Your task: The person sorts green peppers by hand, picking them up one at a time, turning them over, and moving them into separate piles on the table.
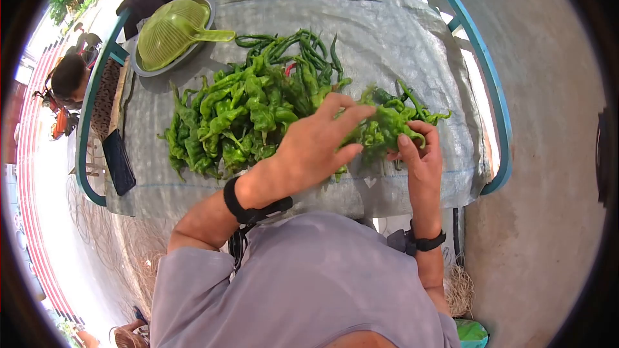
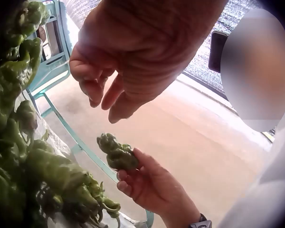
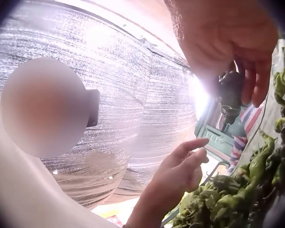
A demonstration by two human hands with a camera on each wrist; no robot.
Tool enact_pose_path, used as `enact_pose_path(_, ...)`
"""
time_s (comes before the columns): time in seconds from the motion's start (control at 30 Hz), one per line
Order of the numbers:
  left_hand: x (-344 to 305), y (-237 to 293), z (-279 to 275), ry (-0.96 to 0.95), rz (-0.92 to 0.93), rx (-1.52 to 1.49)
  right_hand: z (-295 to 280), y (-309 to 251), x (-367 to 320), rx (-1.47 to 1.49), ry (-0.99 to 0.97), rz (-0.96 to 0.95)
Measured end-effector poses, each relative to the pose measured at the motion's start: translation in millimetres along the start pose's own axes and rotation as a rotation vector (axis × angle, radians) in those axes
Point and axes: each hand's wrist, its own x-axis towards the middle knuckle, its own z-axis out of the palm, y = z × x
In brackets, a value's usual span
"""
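My right hand grips a wrinkled green pepper between thumb and fingers above the right side of the table. In the right wrist view that pepper looks dark against the light. My left hand reaches across, its fingers spread and slightly bent, with nothing held. The left wrist view shows its fingertips apart from the pepper. Beneath and left of it lies a big heap of wrinkled green peppers. A smaller group of green peppers, blurred in part, lies between the hands.
A grey woven sheet covers the table, framed by teal rails. At the back left, a green colander rests in a metal basin. Slim dark green chillies lie behind the heap. A dark phone-like slab lies at the left edge.
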Motion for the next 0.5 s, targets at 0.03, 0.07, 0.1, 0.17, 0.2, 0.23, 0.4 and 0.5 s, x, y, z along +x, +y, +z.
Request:
enact_pose_path(0.03,0,1,7,-0.004,0.055,-0.022,8,0,-1,0.051,-0.044,0.048)
enact_pose_path(0.07,1,-1,14,-0.009,0.108,-0.043,14,0,-1,0.103,-0.088,0.097)
enact_pose_path(0.1,5,-6,23,0.037,0.208,-0.014,16,5,0,0.115,-0.202,0.126)
enact_pose_path(0.17,1,-12,26,-0.013,0.191,0.068,21,8,-4,0.083,-0.244,0.071)
enact_pose_path(0.2,1,-13,24,-0.036,0.181,0.109,23,9,-5,0.065,-0.267,0.045)
enact_pose_path(0.23,0,-13,21,-0.040,0.147,0.100,18,13,-3,-0.013,-0.256,0.032)
enact_pose_path(0.4,-3,-19,14,-0.051,0.057,0.074,17,2,-5,-0.296,-0.232,0.027)
enact_pose_path(0.5,0,-11,6,-0.077,0.006,0.202,19,3,-2,-0.464,-0.178,-0.052)
